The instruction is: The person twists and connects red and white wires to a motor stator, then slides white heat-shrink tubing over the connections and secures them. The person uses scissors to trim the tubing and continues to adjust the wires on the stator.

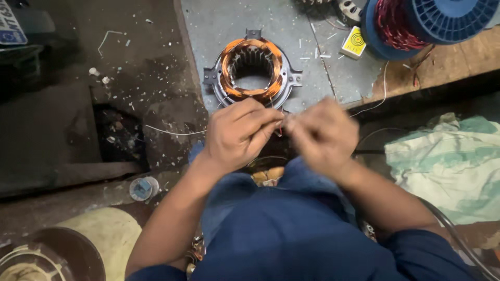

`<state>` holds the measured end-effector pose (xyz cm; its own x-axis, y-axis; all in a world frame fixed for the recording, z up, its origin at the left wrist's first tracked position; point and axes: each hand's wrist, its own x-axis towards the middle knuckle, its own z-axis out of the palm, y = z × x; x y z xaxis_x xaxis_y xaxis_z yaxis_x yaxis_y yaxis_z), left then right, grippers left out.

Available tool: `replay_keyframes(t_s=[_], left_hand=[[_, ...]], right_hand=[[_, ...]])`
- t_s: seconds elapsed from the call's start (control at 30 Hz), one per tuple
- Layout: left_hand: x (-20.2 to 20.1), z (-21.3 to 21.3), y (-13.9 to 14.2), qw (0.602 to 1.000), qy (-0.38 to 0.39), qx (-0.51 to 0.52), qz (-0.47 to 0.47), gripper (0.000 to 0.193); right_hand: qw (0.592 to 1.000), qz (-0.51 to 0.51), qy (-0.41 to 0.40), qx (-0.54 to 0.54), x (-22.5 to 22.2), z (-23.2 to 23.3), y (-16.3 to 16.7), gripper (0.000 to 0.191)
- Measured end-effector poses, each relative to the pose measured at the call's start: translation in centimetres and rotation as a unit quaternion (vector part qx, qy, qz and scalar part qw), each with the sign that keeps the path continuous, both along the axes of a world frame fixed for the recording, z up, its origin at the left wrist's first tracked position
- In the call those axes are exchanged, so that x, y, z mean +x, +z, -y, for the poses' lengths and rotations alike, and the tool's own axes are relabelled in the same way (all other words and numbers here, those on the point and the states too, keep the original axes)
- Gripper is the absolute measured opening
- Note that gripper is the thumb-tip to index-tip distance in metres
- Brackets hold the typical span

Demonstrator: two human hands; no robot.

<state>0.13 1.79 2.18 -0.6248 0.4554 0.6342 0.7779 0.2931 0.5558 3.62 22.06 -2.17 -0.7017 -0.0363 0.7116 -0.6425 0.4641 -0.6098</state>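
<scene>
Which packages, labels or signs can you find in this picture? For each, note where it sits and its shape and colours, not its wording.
Small box: on the grey sheet left of the blue spool, square, yellow with a dark ringed mark.
Sign: top left corner, partly cut off, white plate with dark characters and a blue strip.
Round lid: on the floor left of the left arm, blue-grey label on top.

the stator (252,70) shows copper-orange windings in a grey metal frame. the spool (432,23) is blue, wound with red wire. the small box (354,42) is yellow with a ringed mark. the cloth (448,161) is pale green, streaked white. the trousers (291,229) are dark blue.
</scene>
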Motion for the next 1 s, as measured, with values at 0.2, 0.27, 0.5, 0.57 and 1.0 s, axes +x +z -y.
replay_keyframes(t_s=[0.2,0.27,0.5,0.57,1.0], left_hand=[[0.1,0.0,0.1,1.000,0.007,0.001,0.020,0.012],[0.2,-0.1,0.1,1.000,0.008,-0.001,0.027,0.013],[0.2,0.0,-0.1,0.999,0.004,-0.004,0.039,0.013],[0.2,-0.1,-0.2,0.999,0.016,-0.010,0.036,0.012],[0.3,-0.3,-0.8,0.997,0.000,0.045,0.060,0.013]], right_hand=[[0.997,-0.041,-0.006,0.060,-0.1,0.6,0.1,0.014],[1.000,0.013,-0.006,0.021,0.2,0.8,0.2,0.012],[0.998,0.056,0.021,-0.034,0.0,0.7,0.7,0.009],[0.999,0.034,0.021,-0.025,-0.2,0.5,0.6,0.009],[0.997,0.000,0.070,-0.018,0.9,0.5,0.2,0.013]])
